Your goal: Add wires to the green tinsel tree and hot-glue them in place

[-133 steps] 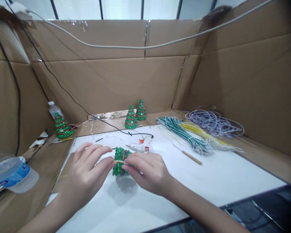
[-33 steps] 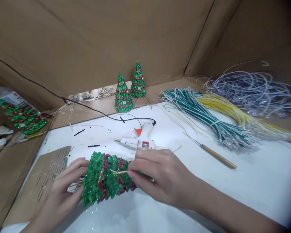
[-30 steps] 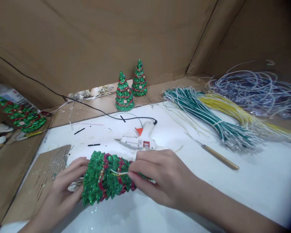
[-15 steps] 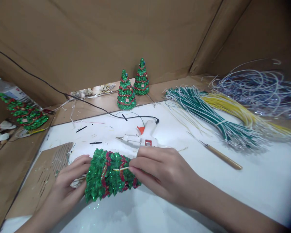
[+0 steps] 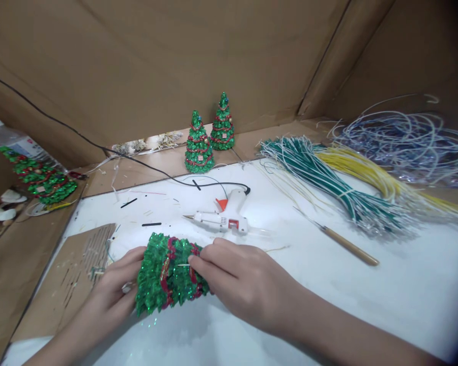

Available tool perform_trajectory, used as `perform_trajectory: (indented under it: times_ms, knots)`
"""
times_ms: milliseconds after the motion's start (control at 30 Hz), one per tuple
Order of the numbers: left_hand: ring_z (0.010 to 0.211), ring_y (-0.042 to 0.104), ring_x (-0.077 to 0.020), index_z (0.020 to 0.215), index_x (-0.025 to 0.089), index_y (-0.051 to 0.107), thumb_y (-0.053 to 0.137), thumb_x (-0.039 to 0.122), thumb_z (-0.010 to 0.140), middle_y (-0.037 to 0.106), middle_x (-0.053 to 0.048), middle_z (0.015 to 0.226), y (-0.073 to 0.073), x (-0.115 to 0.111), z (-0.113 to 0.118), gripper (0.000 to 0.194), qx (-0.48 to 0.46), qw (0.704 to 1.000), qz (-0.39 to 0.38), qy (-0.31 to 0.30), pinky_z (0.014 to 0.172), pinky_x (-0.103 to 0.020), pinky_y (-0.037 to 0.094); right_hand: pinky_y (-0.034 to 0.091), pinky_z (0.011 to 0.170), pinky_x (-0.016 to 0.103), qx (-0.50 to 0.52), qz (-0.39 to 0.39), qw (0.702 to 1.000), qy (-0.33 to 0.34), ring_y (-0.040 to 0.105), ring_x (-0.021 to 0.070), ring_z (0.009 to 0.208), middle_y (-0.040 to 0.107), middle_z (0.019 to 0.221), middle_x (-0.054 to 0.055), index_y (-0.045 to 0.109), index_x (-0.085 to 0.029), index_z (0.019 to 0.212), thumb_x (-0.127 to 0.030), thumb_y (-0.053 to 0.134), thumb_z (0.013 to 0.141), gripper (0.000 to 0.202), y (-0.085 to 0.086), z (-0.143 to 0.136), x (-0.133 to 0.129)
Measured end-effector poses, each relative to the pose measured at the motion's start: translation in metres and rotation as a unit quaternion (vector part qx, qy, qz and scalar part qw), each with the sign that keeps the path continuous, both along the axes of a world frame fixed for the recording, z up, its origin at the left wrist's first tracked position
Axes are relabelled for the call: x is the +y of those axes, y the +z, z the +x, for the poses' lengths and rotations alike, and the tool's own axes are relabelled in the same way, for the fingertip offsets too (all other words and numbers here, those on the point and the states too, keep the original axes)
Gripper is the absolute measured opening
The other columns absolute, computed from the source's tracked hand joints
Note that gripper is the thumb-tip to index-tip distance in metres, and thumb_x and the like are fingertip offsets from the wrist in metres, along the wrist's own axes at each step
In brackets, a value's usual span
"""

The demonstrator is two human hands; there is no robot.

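A glittery green miniature Christmas tree (image 5: 181, 284) with red garland lies on its side above the white table, its wide base toward the left. My left hand (image 5: 116, 284) grips it at the base, with the fingers partly hidden behind it. Over the narrow end, my right hand (image 5: 240, 282) pinches a thin pale wire (image 5: 183, 265) between thumb and finger. The wire's far end meets the tree's side between two garland rows; whether it goes into a hole I cannot tell. My right hand hides the tree's tip.
A white glue gun (image 5: 221, 219) lies just beyond my hands, its black cord (image 5: 148, 165) running left. Two decorated trees (image 5: 199, 147) stand behind. To the right are a wooden-handled awl (image 5: 349, 246), green wires (image 5: 313, 162), yellow wires (image 5: 362, 170) and a clear bottle (image 5: 23, 145) far left.
My right thumb and finger have slid left along the wire toward the tree's surface, so less of the wire shows. The left hand and the tree have barely moved.
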State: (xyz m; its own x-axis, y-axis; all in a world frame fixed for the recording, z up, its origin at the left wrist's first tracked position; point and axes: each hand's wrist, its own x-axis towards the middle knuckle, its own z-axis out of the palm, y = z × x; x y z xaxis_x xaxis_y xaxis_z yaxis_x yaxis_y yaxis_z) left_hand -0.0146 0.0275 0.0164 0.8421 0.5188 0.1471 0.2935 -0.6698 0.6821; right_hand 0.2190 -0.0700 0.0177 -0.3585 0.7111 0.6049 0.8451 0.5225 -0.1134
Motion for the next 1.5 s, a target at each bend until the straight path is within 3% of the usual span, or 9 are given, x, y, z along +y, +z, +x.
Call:
perform_trajectory:
  times_ms: [100, 233, 400, 600, 733, 867, 1033, 1233, 1500]
  knots:
    - [0.109, 0.058, -0.0214, 0.114, 0.036, 0.065, 0.051, 0.018, 0.088, 0.060, -0.001, 0.127, -0.001, -0.001, 0.003, 0.034, -0.013, 0.999, -0.029, 0.019, 0.092, -0.033, 0.049, 0.034, 0.050, 0.028, -0.009, 0.000, 1.000, 0.011, 0.045, 0.0141, 0.065, 0.056, 0.070, 0.002, 0.064, -0.012, 0.084, -0.010, 0.043, 0.092, 0.023, 0.000, -0.002, -0.001]
    - [0.101, 0.061, -0.0205, 0.107, 0.037, 0.069, 0.057, 0.023, 0.087, 0.066, 0.000, 0.117, 0.003, -0.003, 0.012, 0.027, -0.040, 0.993, -0.093, 0.053, 0.087, -0.032, 0.050, 0.034, 0.049, 0.028, 0.002, -0.012, 1.000, 0.000, 0.048, 0.0143, 0.064, 0.057, 0.072, 0.003, 0.063, -0.013, 0.089, -0.012, 0.043, 0.091, 0.020, 0.002, -0.001, -0.002]
    - [0.094, 0.062, -0.0202, 0.092, 0.034, 0.075, 0.062, 0.026, 0.083, 0.069, 0.000, 0.108, 0.005, -0.004, 0.019, 0.018, -0.054, 0.982, -0.165, 0.077, 0.081, -0.030, 0.050, 0.035, 0.049, 0.029, 0.049, -0.078, 0.996, -0.005, 0.046, 0.0133, 0.056, 0.055, 0.066, 0.002, 0.063, -0.013, 0.081, -0.016, 0.045, 0.085, 0.018, 0.012, 0.009, -0.006]
    - [0.098, 0.060, -0.0227, 0.092, 0.026, 0.074, 0.064, 0.024, 0.081, 0.068, -0.003, 0.109, 0.002, -0.002, 0.017, 0.015, -0.025, 0.976, -0.197, 0.092, 0.081, -0.030, 0.049, 0.035, 0.052, 0.028, 0.050, -0.102, 0.993, 0.012, 0.047, 0.0133, 0.058, 0.055, 0.067, 0.003, 0.064, -0.012, 0.079, -0.009, 0.043, 0.085, 0.023, 0.015, 0.009, -0.006]
    - [0.102, 0.058, -0.0219, 0.095, 0.023, 0.071, 0.056, 0.024, 0.086, 0.066, -0.005, 0.108, 0.008, 0.002, 0.012, 0.017, -0.005, 0.983, -0.163, 0.080, 0.086, -0.031, 0.046, 0.038, 0.056, 0.026, 0.081, -0.142, 0.986, 0.019, 0.052, 0.0129, 0.063, 0.059, 0.073, 0.004, 0.065, -0.012, 0.088, -0.014, 0.045, 0.088, 0.020, 0.017, 0.010, -0.005]
    - [0.089, 0.059, -0.0182, 0.087, 0.019, 0.068, 0.049, 0.024, 0.090, 0.066, -0.005, 0.097, 0.017, 0.009, 0.007, 0.019, 0.006, 0.994, -0.096, 0.049, 0.077, -0.028, 0.046, 0.039, 0.055, 0.021, 0.143, -0.245, 0.959, 0.019, 0.050, 0.0084, 0.059, 0.062, 0.072, -0.001, 0.064, -0.017, 0.085, -0.011, 0.054, 0.078, 0.014, 0.032, 0.020, -0.004]
    - [0.082, 0.059, -0.0165, 0.081, 0.018, 0.062, 0.046, 0.019, 0.089, 0.065, -0.004, 0.086, 0.027, 0.019, 0.000, 0.019, 0.026, 0.999, -0.042, 0.014, 0.075, -0.028, 0.045, 0.038, 0.049, 0.017, 0.169, -0.315, 0.934, 0.006, 0.045, 0.0054, 0.052, 0.061, 0.067, -0.005, 0.064, -0.021, 0.082, -0.005, 0.052, 0.070, 0.023, 0.047, 0.034, -0.004]
    - [0.075, 0.059, -0.0158, 0.073, 0.018, 0.060, 0.051, 0.016, 0.083, 0.065, -0.002, 0.082, 0.043, 0.033, -0.018, 0.014, 0.095, 0.995, -0.029, 0.010, 0.072, -0.026, 0.045, 0.041, 0.047, 0.017, 0.175, -0.326, 0.929, 0.020, 0.048, 0.0060, 0.051, 0.059, 0.064, -0.005, 0.059, -0.020, 0.072, -0.003, 0.051, 0.065, 0.020, 0.048, 0.042, -0.004]
    - [0.072, 0.059, -0.0159, 0.071, 0.018, 0.061, 0.052, 0.019, 0.083, 0.065, -0.001, 0.077, 0.061, 0.050, -0.042, 0.014, 0.165, 0.986, -0.004, 0.001, 0.069, -0.021, 0.044, 0.045, 0.049, 0.018, 0.171, -0.290, 0.942, 0.013, 0.054, 0.0069, 0.054, 0.064, 0.069, -0.002, 0.062, -0.019, 0.074, -0.010, 0.055, 0.077, 0.012, 0.043, 0.036, 0.000]
